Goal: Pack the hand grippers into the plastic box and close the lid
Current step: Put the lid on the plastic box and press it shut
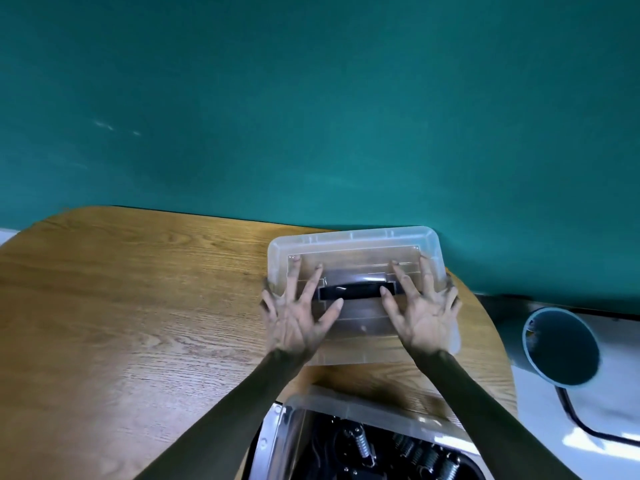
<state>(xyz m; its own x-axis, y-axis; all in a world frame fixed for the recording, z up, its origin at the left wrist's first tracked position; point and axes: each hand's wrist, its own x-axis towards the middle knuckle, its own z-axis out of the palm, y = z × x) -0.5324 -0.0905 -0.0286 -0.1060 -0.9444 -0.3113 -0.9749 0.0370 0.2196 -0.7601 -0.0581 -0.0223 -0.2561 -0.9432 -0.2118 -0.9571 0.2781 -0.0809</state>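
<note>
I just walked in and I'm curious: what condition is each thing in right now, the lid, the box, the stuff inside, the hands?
lid: off the box, flat on the table, both hands on it
plastic box: open, uncovered
hand grippers: inside the box
left hand: fingers spread on the lid
right hand: fingers spread on the lid
grey bin: tipped toward the camera

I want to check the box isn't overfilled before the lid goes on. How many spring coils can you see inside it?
4 at least: one spring left of middle in the box, three clustered at right. The frame edge may hide more.

Lid on table behind box, bin right.
</note>
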